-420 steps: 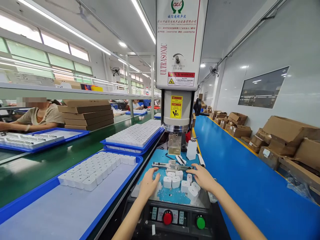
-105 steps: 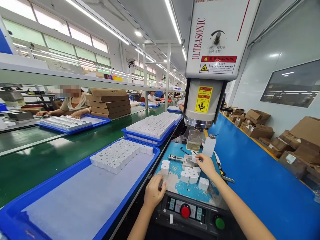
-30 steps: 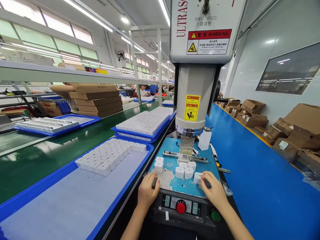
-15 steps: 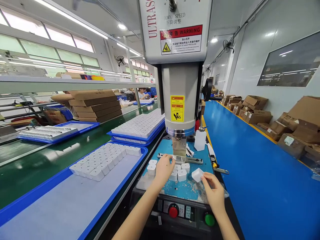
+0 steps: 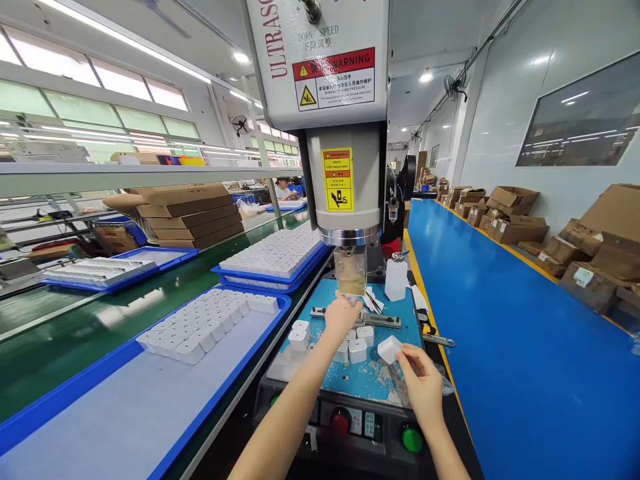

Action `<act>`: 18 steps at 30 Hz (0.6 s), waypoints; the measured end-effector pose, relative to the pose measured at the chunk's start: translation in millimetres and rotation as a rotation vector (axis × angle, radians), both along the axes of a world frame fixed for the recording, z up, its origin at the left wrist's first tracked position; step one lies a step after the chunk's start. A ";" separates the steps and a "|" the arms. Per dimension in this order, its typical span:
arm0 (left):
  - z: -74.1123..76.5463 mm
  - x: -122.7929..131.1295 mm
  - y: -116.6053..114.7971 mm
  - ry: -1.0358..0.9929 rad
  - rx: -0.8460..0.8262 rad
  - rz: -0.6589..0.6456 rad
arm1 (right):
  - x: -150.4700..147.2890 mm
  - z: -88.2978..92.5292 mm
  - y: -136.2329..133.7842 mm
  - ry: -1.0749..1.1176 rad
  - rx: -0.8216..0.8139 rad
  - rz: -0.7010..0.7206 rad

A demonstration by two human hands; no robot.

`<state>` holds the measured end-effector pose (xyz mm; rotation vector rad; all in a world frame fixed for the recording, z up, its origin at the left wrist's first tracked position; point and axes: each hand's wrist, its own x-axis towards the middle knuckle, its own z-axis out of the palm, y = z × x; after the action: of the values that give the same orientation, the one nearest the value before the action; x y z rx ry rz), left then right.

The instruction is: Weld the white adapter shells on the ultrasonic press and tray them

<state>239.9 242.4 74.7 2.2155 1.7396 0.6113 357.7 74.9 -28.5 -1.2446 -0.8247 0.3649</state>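
Note:
My left hand (image 5: pixel 343 316) reaches under the clear block (image 5: pixel 351 270) of the press (image 5: pixel 345 180), at the metal fixture (image 5: pixel 383 321). Its fingers are bent together, and what they hold, if anything, is hidden. My right hand (image 5: pixel 423 380) pinches a white box-shaped piece (image 5: pixel 389 349), tilted above the blue plate, at the plate's right side. Several white pieces (image 5: pixel 357 350) stand on the blue plate (image 5: pixel 345 378) in front of the fixture, and a few more (image 5: pixel 299 340) stand left of my left wrist.
A blue-rimmed tray (image 5: pixel 270 347) with rows of white pieces lies at left, stacked trays (image 5: pixel 295 283) behind it. A white bottle (image 5: pixel 396 279) and a wrench (image 5: pixel 440 341) are at right. Red (image 5: pixel 341 421) and green (image 5: pixel 413 438) buttons line the front. A person (image 5: pixel 284 190) sits far back.
The press head and clear block have risen off the fixture. My left hand has moved forward and right, in under the block. My right hand still holds the white piece, nearly in place.

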 end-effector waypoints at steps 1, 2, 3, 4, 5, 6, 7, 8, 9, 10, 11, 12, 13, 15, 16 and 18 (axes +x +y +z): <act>3.2 -3.3 0.2 -0.023 -0.007 0.017 | 0.1 -0.3 0.2 0.005 0.001 0.000; 6.0 -8.3 -1.1 -0.046 -0.012 0.031 | 0.2 -0.5 0.2 0.009 0.001 0.001; 8.2 -15.1 -4.5 -0.066 -0.014 0.042 | 0.4 -0.7 0.1 0.012 -0.001 0.000; 9.4 -23.8 -10.2 -0.084 -0.011 0.051 | 0.6 -0.9 0.0 0.016 -0.006 -0.001; 9.4 -34.4 -18.0 -0.104 -0.003 0.060 | 0.8 -1.1 -0.2 0.021 -0.010 -0.003; 8.1 -46.5 -27.7 -0.125 0.011 0.070 | 1.0 -1.2 -0.4 0.027 -0.014 -0.004; 5.5 -60.1 -38.6 -0.150 0.025 0.078 | 1.3 -1.3 -0.7 0.032 -0.018 -0.005; 1.6 -74.6 -49.7 -0.190 0.045 0.100 | 1.5 -1.3 -0.9 0.035 -0.022 -0.005; -3.3 -89.5 -60.2 -0.216 0.054 0.125 | 1.7 -1.0 -1.1 0.037 -0.026 -0.003; -8.9 -104.1 -69.2 -0.223 0.057 0.163 | 1.8 -0.6 -1.2 0.037 -0.030 0.002; -14.8 -117.6 -76.0 -0.212 0.065 0.211 | 2.0 0.0 -1.4 0.036 -0.035 0.008; -20.9 -129.6 -80.4 -0.198 0.083 0.242 | 2.0 0.5 -1.5 0.034 -0.039 0.014; -27.0 -139.6 -82.2 -0.182 0.097 0.264 | 2.1 0.9 -1.6 0.031 -0.044 0.019; -38.7 -153.0 -79.6 -0.162 0.112 0.270 | 2.4 0.4 -1.7 0.025 -0.054 0.024; -44.5 -156.8 -76.3 -0.163 0.108 0.259 | 2.6 -0.6 -1.7 0.021 -0.060 0.023; -55.7 -160.2 -69.2 -0.188 0.104 0.229 | 3.4 -3.6 -2.0 0.014 -0.069 0.018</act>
<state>79.7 173.2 19.0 1.9615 1.9140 0.9495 361.1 72.9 -32.1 -1.2983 -0.8176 0.4190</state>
